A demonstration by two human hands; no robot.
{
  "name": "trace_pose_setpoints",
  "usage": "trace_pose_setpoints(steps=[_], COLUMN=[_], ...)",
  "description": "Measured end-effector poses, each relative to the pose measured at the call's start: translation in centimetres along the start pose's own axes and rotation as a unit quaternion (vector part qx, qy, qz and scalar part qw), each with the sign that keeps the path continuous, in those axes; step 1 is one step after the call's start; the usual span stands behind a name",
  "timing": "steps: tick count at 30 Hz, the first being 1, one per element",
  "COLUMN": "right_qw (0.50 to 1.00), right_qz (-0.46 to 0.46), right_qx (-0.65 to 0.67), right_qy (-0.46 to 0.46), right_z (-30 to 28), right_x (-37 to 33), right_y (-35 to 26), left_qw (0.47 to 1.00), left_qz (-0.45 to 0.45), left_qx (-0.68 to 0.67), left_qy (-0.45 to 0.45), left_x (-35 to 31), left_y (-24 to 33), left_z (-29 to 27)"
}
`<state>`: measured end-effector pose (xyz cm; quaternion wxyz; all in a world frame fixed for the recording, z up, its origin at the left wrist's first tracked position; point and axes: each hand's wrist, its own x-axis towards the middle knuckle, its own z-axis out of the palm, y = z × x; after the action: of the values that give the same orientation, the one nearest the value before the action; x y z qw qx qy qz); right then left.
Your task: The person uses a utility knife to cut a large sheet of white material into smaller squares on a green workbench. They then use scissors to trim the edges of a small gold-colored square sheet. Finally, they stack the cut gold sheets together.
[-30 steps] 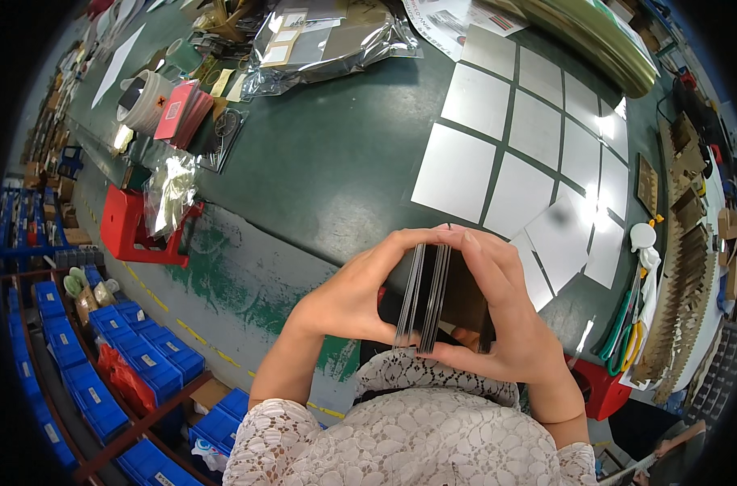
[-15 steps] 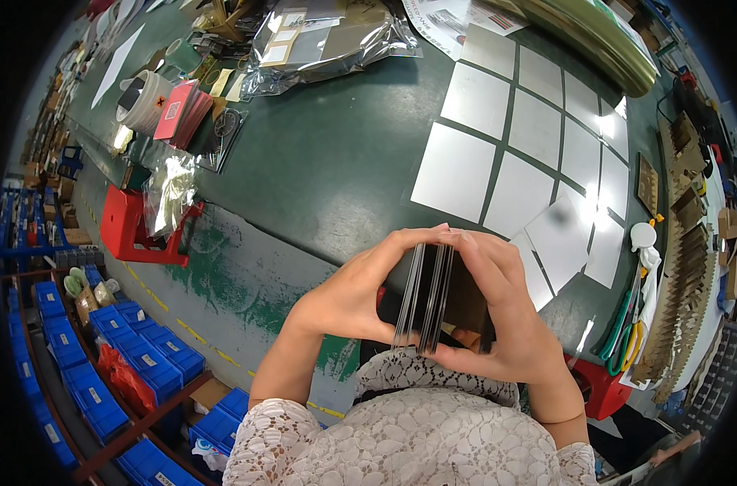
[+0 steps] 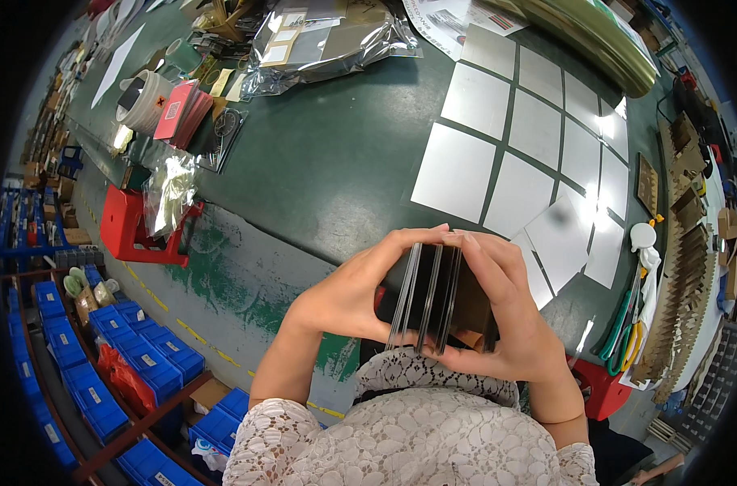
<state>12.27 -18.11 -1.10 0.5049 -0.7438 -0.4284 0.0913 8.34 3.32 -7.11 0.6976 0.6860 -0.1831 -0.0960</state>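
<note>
Both my hands grip a stack of thin, square-looking plates (image 3: 422, 300) with shiny edges, held upright in front of my chest. My left hand (image 3: 344, 292) curls around its left side, and my right hand (image 3: 518, 324) wraps around the right side. The fingertips of both hands meet at the far edge, with the thumbs along the near edge. Narrow dark gaps separate the plates into small groups. A brownish reflective face shows on the right side of the stack. Beyond my hands, several pale square sheets (image 3: 457, 172) lie in rows on the green table (image 3: 320, 170); one lies askew over others.
A clear plastic-wrapped package (image 3: 328, 49) lies at the far side, near a roll of greenish film (image 3: 595, 40). Red cards (image 3: 182, 113) and a white tub (image 3: 144, 101) stand left. Scissors (image 3: 624, 324) lie right. A red stool (image 3: 129, 227) and blue bins (image 3: 154, 356) are on the left.
The plates in my hands have spread a little, with wider dark gaps between the groups. My right hand has shifted very slightly. At the lower right, another person's arm has moved downward.
</note>
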Motion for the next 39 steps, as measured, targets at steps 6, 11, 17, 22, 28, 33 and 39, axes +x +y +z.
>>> trace_pose_setpoints(steps=[6, 11, 17, 22, 28, 33, 39], right_qw=[1.000, 1.000, 0.999, 0.996, 0.996, 0.994, 0.996], right_qz=[-0.002, 0.001, -0.021, -0.032, -0.002, 0.002, -0.017], right_qx=[0.000, 0.022, 0.037, 0.081, 0.086, 0.092, 0.051], right_qy=[-0.007, -0.003, -0.003, 0.018, 0.021, 0.052, 0.066], right_z=[-0.2, 0.0, 0.3, 1.1, 1.3, 2.1, 2.3], right_x=[-0.2, -0.4, -0.1, 0.6, -0.2, -0.5, -0.4], right_y=[0.1, 0.3, 0.1, 0.1, 1.2, 1.5, 1.5], left_qw=[1.000, 0.999, 1.000, 0.998, 1.000, 1.000, 1.000], left_qz=[0.002, 0.010, -0.018, -0.055, -0.005, 0.017, -0.016], left_qx=[-0.018, -0.029, -0.018, -0.023, 0.005, 0.017, 0.006], left_qy=[0.002, 0.010, 0.009, 0.006, 0.006, 0.014, 0.013], left_x=[0.0, 0.1, 0.0, -0.3, -0.2, -0.2, -0.3], left_y=[0.0, 0.1, 0.8, 1.0, 0.3, 0.0, 0.5], left_z=[0.1, 0.3, 0.2, 0.1, -0.1, 0.1, 0.1])
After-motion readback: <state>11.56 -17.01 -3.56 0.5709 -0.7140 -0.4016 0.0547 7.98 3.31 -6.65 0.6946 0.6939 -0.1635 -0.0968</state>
